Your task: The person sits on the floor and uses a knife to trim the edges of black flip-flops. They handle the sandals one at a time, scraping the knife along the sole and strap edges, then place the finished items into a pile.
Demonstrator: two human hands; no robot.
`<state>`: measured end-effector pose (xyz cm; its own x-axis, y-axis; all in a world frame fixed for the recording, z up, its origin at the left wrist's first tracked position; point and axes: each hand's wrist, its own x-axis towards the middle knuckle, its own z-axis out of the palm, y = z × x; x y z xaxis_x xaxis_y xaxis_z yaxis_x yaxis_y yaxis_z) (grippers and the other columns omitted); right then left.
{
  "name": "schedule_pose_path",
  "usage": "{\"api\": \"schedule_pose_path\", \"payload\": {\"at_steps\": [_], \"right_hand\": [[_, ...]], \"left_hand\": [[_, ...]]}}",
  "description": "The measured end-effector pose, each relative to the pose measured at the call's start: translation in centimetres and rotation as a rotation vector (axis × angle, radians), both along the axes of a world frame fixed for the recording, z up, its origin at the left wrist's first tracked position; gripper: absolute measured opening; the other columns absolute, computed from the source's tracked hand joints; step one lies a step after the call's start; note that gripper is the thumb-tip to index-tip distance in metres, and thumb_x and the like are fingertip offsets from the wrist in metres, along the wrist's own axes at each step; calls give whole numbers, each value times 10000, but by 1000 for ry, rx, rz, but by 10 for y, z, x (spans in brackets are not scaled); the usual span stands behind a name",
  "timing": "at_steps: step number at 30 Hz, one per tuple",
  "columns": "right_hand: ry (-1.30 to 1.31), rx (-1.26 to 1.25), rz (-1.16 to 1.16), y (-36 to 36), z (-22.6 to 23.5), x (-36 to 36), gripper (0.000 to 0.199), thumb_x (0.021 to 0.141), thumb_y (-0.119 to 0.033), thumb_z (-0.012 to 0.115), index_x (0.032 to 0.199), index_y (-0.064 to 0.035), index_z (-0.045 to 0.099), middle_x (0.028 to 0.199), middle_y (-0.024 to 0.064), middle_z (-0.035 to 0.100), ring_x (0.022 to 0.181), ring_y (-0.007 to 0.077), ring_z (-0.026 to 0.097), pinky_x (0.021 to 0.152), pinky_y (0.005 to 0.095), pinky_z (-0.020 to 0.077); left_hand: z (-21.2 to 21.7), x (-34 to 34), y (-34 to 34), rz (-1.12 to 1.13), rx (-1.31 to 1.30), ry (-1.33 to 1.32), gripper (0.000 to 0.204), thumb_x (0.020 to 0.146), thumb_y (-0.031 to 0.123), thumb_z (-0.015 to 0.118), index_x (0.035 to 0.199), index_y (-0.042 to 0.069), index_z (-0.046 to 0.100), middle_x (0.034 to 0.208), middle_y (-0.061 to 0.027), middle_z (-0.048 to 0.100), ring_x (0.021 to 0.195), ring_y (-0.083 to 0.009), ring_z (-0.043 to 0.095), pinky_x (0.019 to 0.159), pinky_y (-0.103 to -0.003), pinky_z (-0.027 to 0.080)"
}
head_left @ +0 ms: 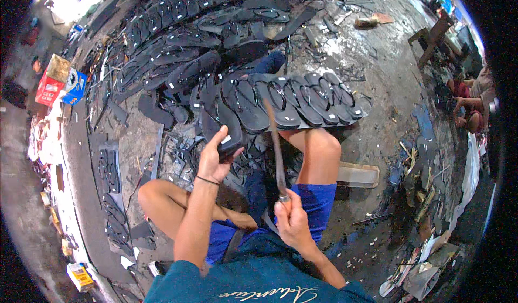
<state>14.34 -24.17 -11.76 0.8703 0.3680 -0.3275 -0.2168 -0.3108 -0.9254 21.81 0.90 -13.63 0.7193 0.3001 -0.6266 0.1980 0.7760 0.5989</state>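
Note:
My left hand point(213, 161) grips the heel end of a black flip-flop point(217, 120), thumb on top beside a small white label. In my right hand point(294, 223), the fingers wrap round the handle of a long, narrow-bladed knife point(277, 160). Its blade points up and away from me, apart from the flip-flop in my left hand. Just beyond the blade, several black flip-flops point(310, 106) stand side by side in a row above my right knee. Their straps are black, and some carry small white labels.
Many more black flip-flops point(162, 12) lie in a long row and loose heaps at the far left. Dark offcuts point(183, 144) litter the floor. A red box and a blue box point(74, 87) stand at left. Another person's hands point(468, 109) show at far right.

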Motion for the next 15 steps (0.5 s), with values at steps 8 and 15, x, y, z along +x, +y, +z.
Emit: {"api": "schedule_pose_path", "payload": {"at_steps": [8, 15], "right_hand": [[-201, -179, 155, 34, -16, 27, 310, 935, -213, 539, 1157, -14, 455, 815, 215, 641, 751, 428, 633, 635, 479, 513], [-143, -249, 325, 48, -31, 71, 282, 947, -245, 511, 1054, -7, 404, 809, 251, 642, 755, 463, 616, 648, 529, 499]], "left_hand": [[-4, -5, 4, -3, 94, 34, 218, 907, 286, 623, 1047, 120, 607, 972, -12, 654, 843, -156, 646, 670, -307, 553], [-18, -21, -29, 86, 39, 85, 258, 875, 286, 655, 1082, 138, 607, 1020, -20, 640, 906, -156, 635, 704, -325, 578]]}}
